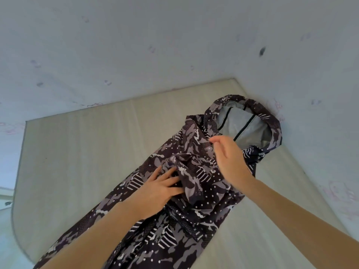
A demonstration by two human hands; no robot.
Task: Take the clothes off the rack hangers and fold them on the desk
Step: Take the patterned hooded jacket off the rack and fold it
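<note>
A pale desk [81, 152] carries a camouflage jacket [174, 220]. On the jacket, the left hand [159, 189] presses flat, fingers straight; the right hand [227, 156] hovers above, fingers loose, holding nothing.

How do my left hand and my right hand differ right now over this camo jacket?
The left hand lies flat on the jacket with fingers straight, pressing on the fabric beside a bunched sleeve; the right hand is raised above the jacket. The left hand touches cloth near the jacket's middle; the right hand, fingers relaxed, hangs nearer the grey-lined hood. Neither grips anything, and both are bare.
</note>
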